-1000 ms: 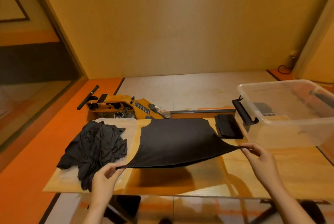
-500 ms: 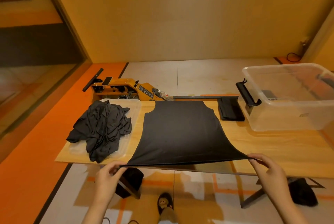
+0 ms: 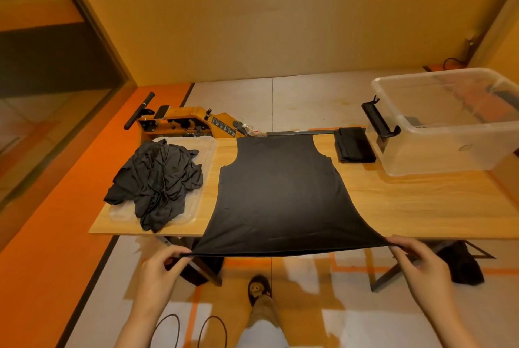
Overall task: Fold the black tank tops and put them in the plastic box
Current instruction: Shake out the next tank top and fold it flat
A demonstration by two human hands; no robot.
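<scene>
A black tank top (image 3: 280,196) lies spread flat on the wooden table (image 3: 407,201), its hem pulled past the near edge. My left hand (image 3: 160,271) pinches the hem's left corner and my right hand (image 3: 418,266) pinches the right corner, stretching it taut. A crumpled pile of black tank tops (image 3: 157,182) sits on a clear lid (image 3: 205,148) at the table's left. The clear plastic box (image 3: 449,151) stands at the back right. A folded black tank top (image 3: 355,148) lies just left of the box.
An orange machine (image 3: 191,123) with a black handle lies on the floor behind the table. A black latch (image 3: 379,120) hangs off the box's left side. My leg and shoe (image 3: 259,291) are below the table edge, cables by them.
The tank top has been drawn toward me and laid flat, its hem now beyond the table's near edge. Both hands kept their pinch on the corners and moved back and down.
</scene>
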